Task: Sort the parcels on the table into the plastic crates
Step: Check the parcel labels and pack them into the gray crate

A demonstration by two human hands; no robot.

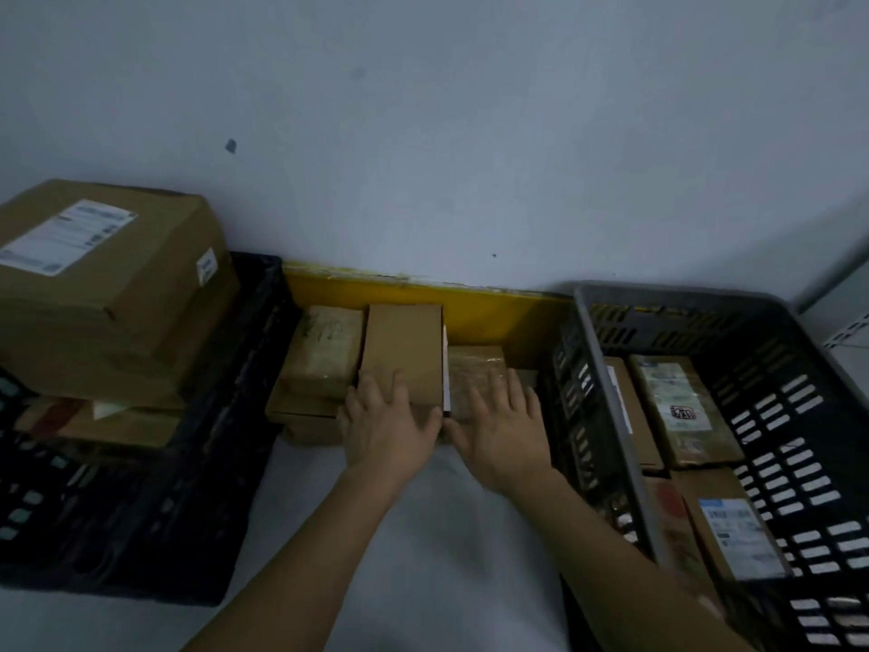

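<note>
my left hand (392,428) lies flat on the near end of the plain box (403,355), fingers straight and spread, thumb out toward the box's right edge; nothing is curled round it yet. my right hand (503,430) is just as flat, fingers straight, resting on the taped parcel (475,378) just beside the box on its right. my two thumbs nearly meet between them.

the box sits on top of the small heap of parcels on the table (414,534), against the yellow strip (423,294) at the wall, between the black crate (141,510) on my left and the grey crate (733,322) on my right. another wrapped parcel (324,350) lies touching its left side, with flatter ones under it.

i judge this to be the reach-and-choose step: hands on, nothing lifted. next i would need to close fingers over the box's edges, thumb under the near end, lift it free of its neighbours, and carry it to whichever crate it belongs in.

which crate that is i cannot tell; no label shows on the box's top, only a white edge along its right side. my hands cover the near ends of both parcels. the left crate's inside is mostly hidden under a big carton (103,284), and the frame is dim and blurred, so the labels in the grey crate are unreadable.
</note>
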